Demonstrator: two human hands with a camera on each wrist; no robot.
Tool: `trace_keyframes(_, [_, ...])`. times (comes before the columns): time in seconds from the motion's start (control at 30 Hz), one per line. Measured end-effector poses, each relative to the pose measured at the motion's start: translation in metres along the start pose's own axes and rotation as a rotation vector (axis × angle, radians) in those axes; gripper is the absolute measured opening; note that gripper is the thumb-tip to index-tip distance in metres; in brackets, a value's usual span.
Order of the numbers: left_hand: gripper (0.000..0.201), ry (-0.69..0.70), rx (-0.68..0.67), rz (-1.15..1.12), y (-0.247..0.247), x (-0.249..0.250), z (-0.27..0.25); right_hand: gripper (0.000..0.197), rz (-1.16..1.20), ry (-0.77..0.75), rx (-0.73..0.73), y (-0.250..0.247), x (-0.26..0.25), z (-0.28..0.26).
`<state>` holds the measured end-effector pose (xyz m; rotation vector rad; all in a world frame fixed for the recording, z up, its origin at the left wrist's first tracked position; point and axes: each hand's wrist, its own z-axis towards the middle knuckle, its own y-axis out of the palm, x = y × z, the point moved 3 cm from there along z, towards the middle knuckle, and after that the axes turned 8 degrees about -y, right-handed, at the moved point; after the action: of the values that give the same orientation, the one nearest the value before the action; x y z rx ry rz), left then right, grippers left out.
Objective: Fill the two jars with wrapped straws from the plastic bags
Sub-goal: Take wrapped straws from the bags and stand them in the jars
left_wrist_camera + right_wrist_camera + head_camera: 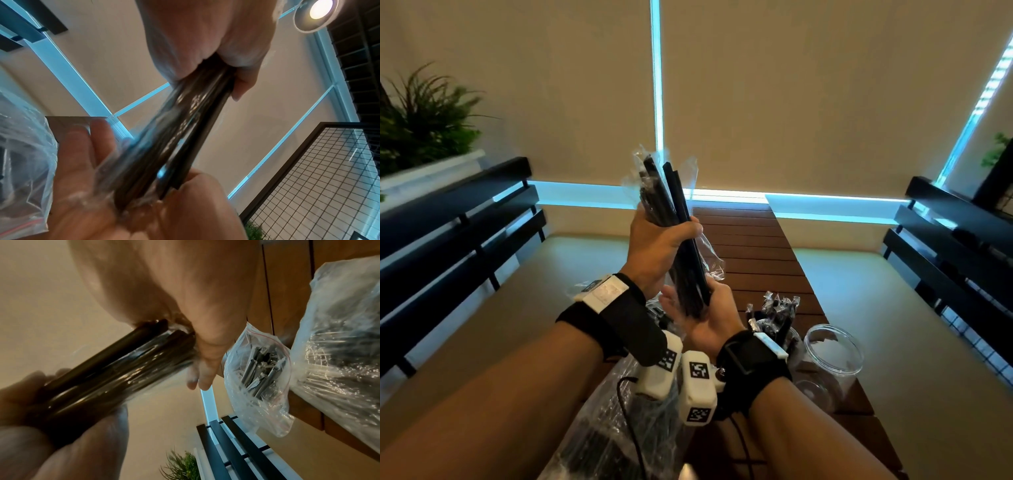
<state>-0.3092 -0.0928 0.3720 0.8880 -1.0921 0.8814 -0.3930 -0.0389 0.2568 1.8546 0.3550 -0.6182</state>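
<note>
A bundle of black wrapped straws (670, 195) stands nearly upright above the table. My left hand (659, 245) grips its middle, fingers curled round it. My right hand (700, 320) lies open, palm up, under the bundle's lower ends, thumb beside them. The left wrist view shows the left hand (205, 40) round the bundle (185, 121) and the right palm (82, 186) below. In the right wrist view the straw ends (113, 369) meet the right palm (174, 280). One jar (777, 323) holds straws behind my right wrist. An empty clear jar (834, 356) stands beside it.
A slatted wooden table (750, 246) runs away from me. Plastic bags of straws (619, 421) lie at its near left; a small zip bag (257, 378) and a larger bag (339, 353) show in the right wrist view. Black-railed benches (455, 219) flank the table.
</note>
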Motion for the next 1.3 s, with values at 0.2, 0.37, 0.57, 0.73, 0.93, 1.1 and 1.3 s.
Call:
trace_keyframes(0.2, [0.012,0.000,-0.111,0.061,0.007,0.014,0.003,0.069,0.025,-0.050,-0.023,-0.010,-0.018,-0.002])
trace_keyframes(0.37, [0.015,0.091,-0.237,0.170,0.012,0.021,-0.002,0.090,-0.025,0.031,-0.038,-0.004,-0.031,0.006])
trace_keyframes(0.57, [0.012,0.157,-0.297,0.264,0.025,0.023,-0.012,0.081,-0.162,0.090,-0.124,0.013,-0.026,-0.002])
trace_keyframes(0.73, [0.026,0.114,-0.290,0.316,0.030,0.008,-0.020,0.045,-0.179,0.030,-0.236,0.031,-0.021,-0.008])
trace_keyframes(0.93, [0.019,0.188,-0.200,0.381,0.014,0.012,-0.015,0.053,-0.420,-0.035,-0.017,0.030,-0.028,-0.013])
trace_keyframes(1.1, [0.040,0.196,-0.232,0.509,-0.001,0.002,-0.012,0.060,-0.469,-0.720,0.088,0.065,-0.083,-0.058])
trace_keyframes(1.3, [0.040,0.316,-0.288,0.748,0.003,-0.006,-0.026,0.056,-1.309,-1.023,-0.055,0.127,-0.132,-0.102])
